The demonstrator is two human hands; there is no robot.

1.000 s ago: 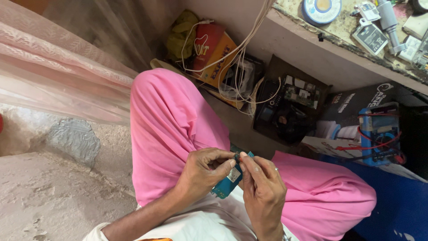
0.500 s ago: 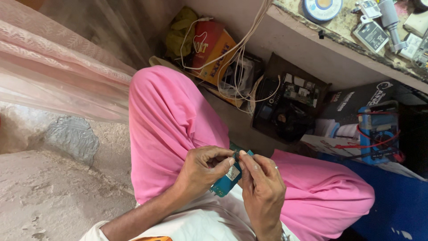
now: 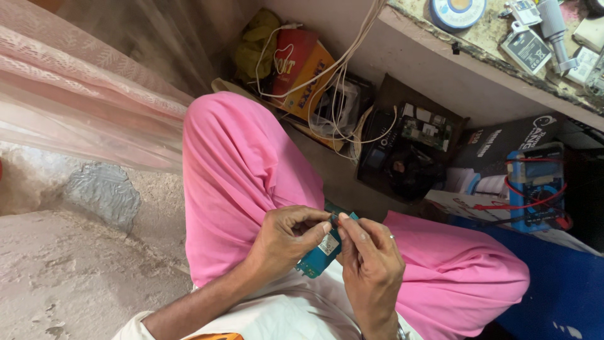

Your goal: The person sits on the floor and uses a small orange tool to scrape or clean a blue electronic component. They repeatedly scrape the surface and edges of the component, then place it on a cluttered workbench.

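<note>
A small teal circuit board (image 3: pixel 323 250) sits between both hands, over my lap in pink trousers (image 3: pixel 239 170). My left hand (image 3: pixel 286 236) pinches its left side with thumb and fingers. My right hand (image 3: pixel 371 264) grips the right edge, fingertips meeting the left hand's at the board's top. Most of the board is hidden by the fingers. A ring shows on a right-hand finger.
A ledge (image 3: pixel 478 69) above carries a round tin and small electronic parts. Below it lie boxes (image 3: pixel 302 63), white cables (image 3: pixel 333 82), a dark open device (image 3: pixel 402 151) and a blue multimeter with red leads (image 3: pixel 535 182). Pink netting (image 3: pixel 82 94) hangs at left over a rough concrete floor (image 3: pixel 69 271).
The hands stay closed on the board with only slight finger shifts. The view has drifted a little.
</note>
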